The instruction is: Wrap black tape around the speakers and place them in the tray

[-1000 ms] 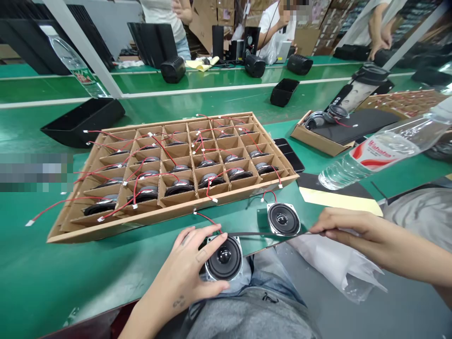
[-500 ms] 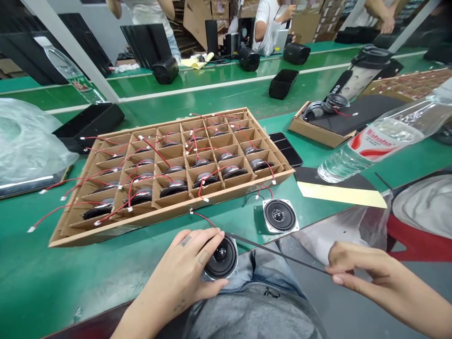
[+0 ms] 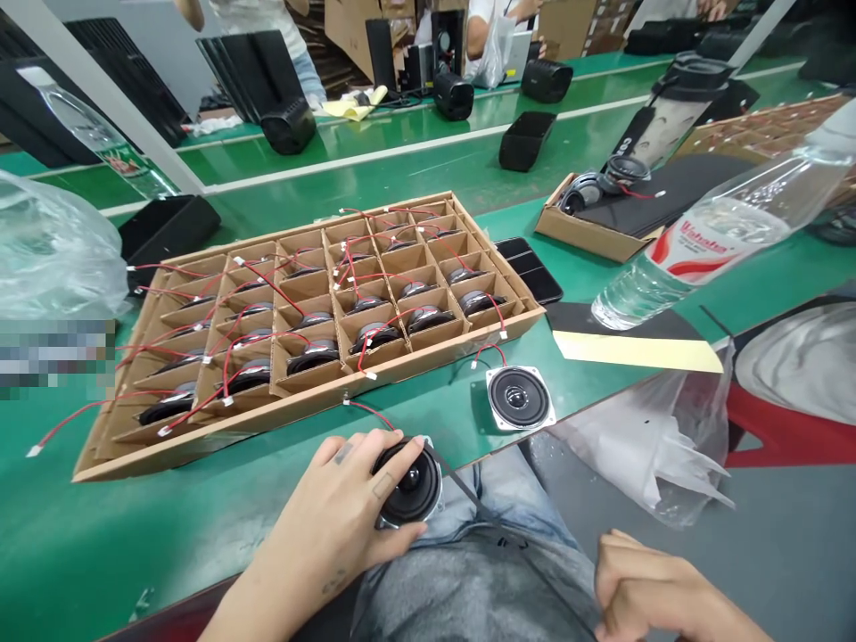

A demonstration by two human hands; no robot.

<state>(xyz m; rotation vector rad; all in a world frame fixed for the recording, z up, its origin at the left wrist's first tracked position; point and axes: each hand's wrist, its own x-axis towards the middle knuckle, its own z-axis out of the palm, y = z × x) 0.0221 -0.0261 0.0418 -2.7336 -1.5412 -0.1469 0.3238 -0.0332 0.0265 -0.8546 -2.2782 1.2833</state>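
Note:
My left hand grips a small round speaker with a silver square frame, held over my lap at the table's near edge. A thin dark strip runs from the speaker's rim down toward my right hand, which is closed at the bottom right, pinching the strip's end. A second speaker lies face up on the green table just beyond, trailing a red wire. Behind both stands a cardboard divider tray with several speakers and red leads in its cells.
A clear water bottle lies tilted at the right, above a yellow-backed dark sheet. A crumpled plastic bag hangs off the table edge. A black phone lies by the tray. Other people stand at the far bench.
My right hand has pulled the strip down and toward me, from beside the second speaker to low over my lap. The left hand has kept its hold on the speaker.

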